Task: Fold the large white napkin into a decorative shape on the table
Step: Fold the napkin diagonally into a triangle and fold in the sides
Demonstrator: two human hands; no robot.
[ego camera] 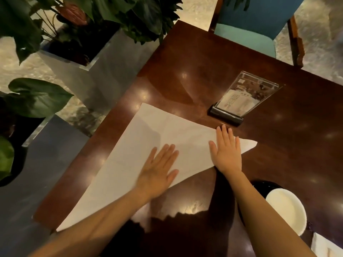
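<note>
Hands, left [157, 173] and right [227, 151], press napkin [130, 164] flat, fingers spread; sign [241, 99] unreadable

Napkin [148, 138]: white cloth, matt, faint creases. Table [213, 58]: dark wood, polished, glossy, mirrors ceiling lights. Menu stand [243, 97]: clear glossy acrylic, black base. Plate [286, 210]: smooth white, slight sheen. Chair [256, 21]: teal matt upholstery, wooden frame.

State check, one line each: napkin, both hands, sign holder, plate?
napkin: folded into a triangle, flat on the table
left hand: open, palm flat on the napkin
right hand: open, palm flat on the napkin
sign holder: upright, off the napkin
plate: empty, at the right edge
</note>
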